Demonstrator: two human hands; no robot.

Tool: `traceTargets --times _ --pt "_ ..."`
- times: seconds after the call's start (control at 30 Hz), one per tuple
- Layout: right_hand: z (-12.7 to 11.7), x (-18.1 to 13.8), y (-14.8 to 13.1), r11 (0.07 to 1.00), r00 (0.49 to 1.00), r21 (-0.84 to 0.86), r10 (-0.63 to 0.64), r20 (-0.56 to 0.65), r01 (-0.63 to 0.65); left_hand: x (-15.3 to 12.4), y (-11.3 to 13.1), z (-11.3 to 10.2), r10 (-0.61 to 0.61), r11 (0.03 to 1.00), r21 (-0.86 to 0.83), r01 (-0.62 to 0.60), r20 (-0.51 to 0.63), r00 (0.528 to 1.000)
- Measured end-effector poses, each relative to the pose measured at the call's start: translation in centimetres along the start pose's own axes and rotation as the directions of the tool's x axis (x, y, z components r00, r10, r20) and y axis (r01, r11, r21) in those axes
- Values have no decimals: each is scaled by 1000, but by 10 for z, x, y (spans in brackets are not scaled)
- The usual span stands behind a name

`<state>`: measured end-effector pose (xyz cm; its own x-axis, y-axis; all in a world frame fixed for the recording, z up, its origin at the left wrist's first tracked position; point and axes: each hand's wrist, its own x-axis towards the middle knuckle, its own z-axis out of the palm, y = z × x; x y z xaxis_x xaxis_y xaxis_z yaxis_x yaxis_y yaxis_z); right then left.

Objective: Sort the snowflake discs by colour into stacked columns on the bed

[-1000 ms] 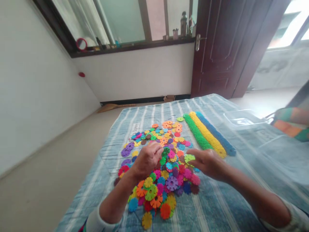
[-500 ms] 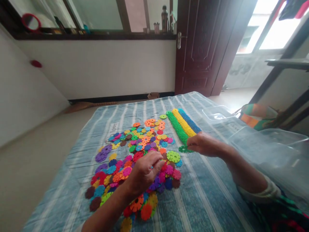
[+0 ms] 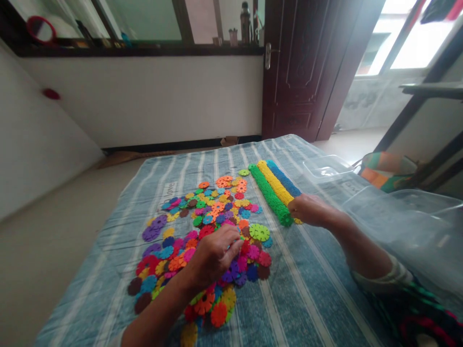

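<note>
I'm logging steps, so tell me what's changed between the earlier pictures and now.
The right hand moved rightward from the disc pile to the near ends of the rows. The green disc it held half a second ago appears let go at the green row's end. The view swung right. The left hand stayed over the pile; the large light green disc stayed put.

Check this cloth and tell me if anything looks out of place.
One lime-green disc sits by the far end of the green row, at the edge of the scattered discs; its paler shade doesn't match that row.
</note>
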<state>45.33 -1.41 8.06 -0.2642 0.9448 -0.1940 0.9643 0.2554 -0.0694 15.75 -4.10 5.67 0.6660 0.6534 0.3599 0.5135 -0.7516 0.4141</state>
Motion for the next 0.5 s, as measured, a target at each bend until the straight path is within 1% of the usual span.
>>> traceTargets --times 0.2,0.33,0.4,0.5 --pt "1 0 3 1000 999 -4 17 -27 -17 0 -4 -1 10 999 42 -9 -18 1000" --pt "0 -2 -6 1000 1000 -7 -5 -31 4 1 -9 -7 4 999 38 -2 -48 999" --pt "2 -2 -13 999 999 -4 -43 -32 43 1 -14 -14 -29 997 63 33 -64 998" --pt "9 0 -21 996 995 -20 -90 -30 89 -1 -28 -29 -144 975 154 157 -94 985"
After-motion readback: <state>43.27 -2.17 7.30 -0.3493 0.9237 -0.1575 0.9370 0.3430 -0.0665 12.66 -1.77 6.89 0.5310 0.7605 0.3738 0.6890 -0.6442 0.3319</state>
